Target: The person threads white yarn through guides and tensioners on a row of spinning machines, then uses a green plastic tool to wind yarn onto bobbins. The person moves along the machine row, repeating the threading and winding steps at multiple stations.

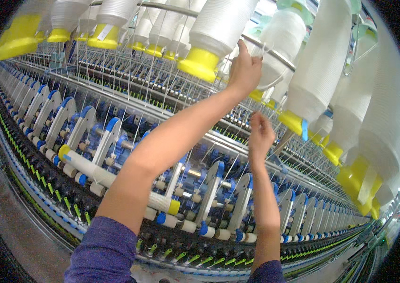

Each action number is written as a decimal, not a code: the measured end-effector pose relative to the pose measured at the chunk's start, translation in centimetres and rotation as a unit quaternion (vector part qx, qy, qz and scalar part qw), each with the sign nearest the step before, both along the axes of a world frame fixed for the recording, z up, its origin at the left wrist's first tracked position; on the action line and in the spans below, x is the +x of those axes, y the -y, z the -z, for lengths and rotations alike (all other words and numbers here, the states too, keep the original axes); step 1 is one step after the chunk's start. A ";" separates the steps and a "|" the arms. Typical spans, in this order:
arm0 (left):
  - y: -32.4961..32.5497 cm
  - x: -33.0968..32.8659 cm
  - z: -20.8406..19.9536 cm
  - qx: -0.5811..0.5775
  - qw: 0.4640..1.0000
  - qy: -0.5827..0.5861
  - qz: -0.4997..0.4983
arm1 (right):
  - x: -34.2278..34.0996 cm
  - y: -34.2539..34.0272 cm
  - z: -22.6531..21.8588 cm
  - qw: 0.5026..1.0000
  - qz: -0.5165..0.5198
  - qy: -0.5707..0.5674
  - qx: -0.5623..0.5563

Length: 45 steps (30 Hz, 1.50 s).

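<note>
Both my arms reach up in front of a spinning frame. My left hand (246, 70) is raised beside a hanging white roving bobbin (221, 26) with a yellow base. Its index finger points up near the bobbin's side, and the thumb stands apart from it. A loose loop of white roving (285, 73) hangs just right of that hand, in front of another bobbin (282, 35). Lower down, my right hand (261, 137) has its fingers curled together; whatever lies between them is too small to make out.
A thin roving bobbin with yellow ends (91, 167) lies across the machine, partly behind my left forearm. Grey arms with blue caps (108, 137) line the drafting rollers. Green spindle tips (193, 259) run below. More bobbins (320, 70) hang at right; strands run down from above.
</note>
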State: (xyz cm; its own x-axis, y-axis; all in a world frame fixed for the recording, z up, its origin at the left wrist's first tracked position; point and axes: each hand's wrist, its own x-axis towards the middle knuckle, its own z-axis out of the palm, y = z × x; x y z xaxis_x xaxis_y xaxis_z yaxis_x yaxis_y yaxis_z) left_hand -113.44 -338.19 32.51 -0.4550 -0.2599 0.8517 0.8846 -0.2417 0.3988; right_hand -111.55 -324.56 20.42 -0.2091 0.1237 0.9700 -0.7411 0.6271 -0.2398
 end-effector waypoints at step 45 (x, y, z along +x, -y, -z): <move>-0.4 -1.2 25.5 -0.239 0.815 0.397 0.347 | 3.1 2.1 17.7 0.952 -0.089 0.162 -0.245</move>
State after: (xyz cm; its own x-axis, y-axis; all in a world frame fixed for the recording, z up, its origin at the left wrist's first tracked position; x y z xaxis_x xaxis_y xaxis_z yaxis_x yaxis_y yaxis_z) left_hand -114.63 -337.82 7.06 -0.8078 0.5711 0.1459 0.0181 -0.2234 0.9746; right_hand -108.43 -326.70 2.69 -0.5477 0.4799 0.6854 -0.6618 0.2528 -0.7058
